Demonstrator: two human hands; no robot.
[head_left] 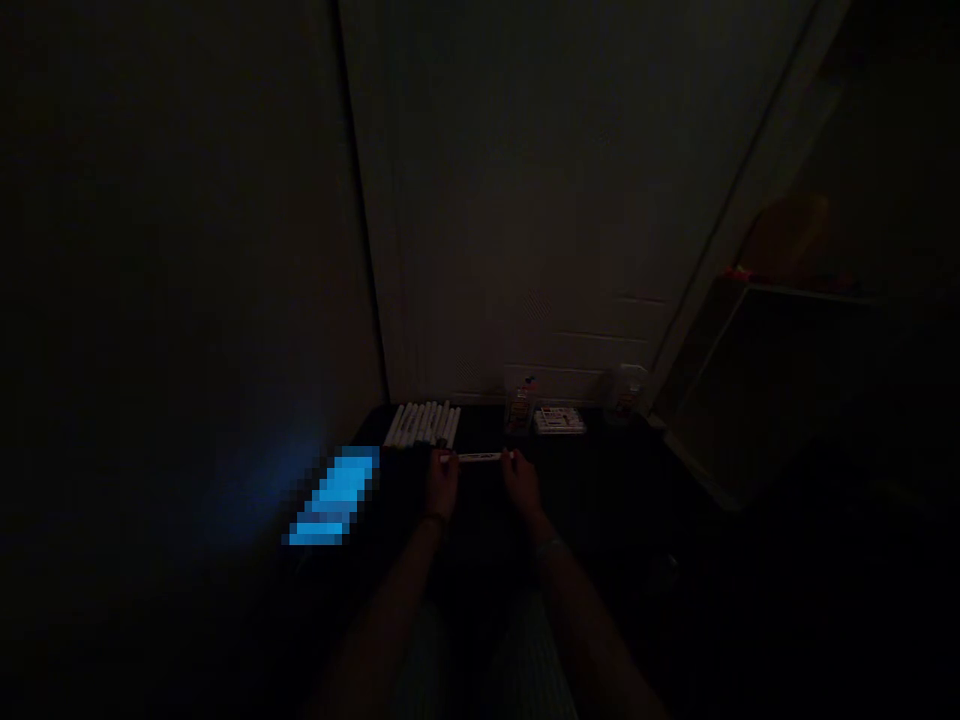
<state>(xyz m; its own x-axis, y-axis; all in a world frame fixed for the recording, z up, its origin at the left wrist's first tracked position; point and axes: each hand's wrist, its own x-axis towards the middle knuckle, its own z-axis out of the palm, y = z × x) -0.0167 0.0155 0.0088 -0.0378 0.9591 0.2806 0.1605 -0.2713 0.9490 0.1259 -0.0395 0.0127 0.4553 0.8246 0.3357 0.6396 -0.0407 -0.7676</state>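
The room is very dark. My left hand [442,482] and my right hand [520,482] hold the two ends of a thin white marker [478,458], which lies level between them above a dark surface. Just beyond it, a row of several similar white markers [424,423] lies side by side on the surface. A dark band sits on my left wrist and a pale one on my right.
A glowing blue screen [335,497] lies to the left of my hands. Behind the markers stand a small bottle [519,408], a flat patterned box [559,421] and a clear jar [622,396], against a pale wall. A dark framed panel [787,370] leans at right.
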